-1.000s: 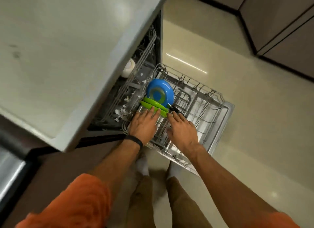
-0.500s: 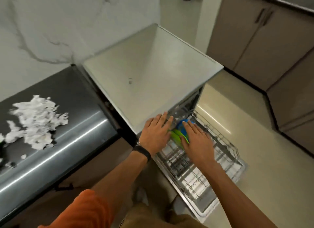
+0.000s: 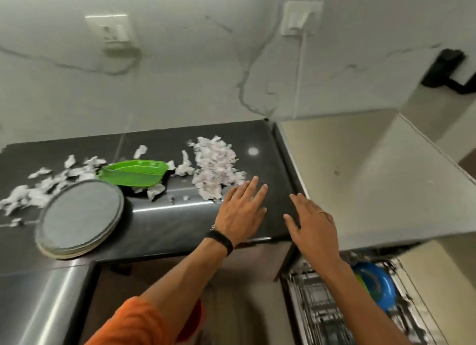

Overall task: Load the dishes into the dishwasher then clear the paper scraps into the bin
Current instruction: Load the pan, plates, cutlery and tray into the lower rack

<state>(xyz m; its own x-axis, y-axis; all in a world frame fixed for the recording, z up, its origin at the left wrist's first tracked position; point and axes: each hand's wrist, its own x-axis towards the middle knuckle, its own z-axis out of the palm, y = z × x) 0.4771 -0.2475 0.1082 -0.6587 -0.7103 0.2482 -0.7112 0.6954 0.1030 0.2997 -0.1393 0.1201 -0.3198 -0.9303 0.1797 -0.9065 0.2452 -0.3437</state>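
Note:
My left hand (image 3: 241, 211) hovers flat over the dark counter (image 3: 170, 216), fingers straight, its fingertips close to a pile of white paper scraps (image 3: 217, 169). My right hand (image 3: 313, 222) is open too, held over the counter's right front corner and empty. More paper scraps (image 3: 38, 187) lie scattered to the left. A green dish (image 3: 132, 173) sits among them, and a stack of grey plates (image 3: 81, 217) lies in front of it. At the lower right, a blue bowl (image 3: 377, 284) and a green plate edge (image 3: 360, 280) stand in the dishwasher rack (image 3: 316, 316).
A pale counter top (image 3: 360, 180) over the dishwasher adjoins the dark counter on the right. The marble wall behind carries two sockets (image 3: 114, 29) with cables. A steel sink edge (image 3: 51, 301) runs along the lower left.
Both hands have left the dishes in the rack and risen to the dark counter. My view swung up and left from the dishwasher to the scraps.

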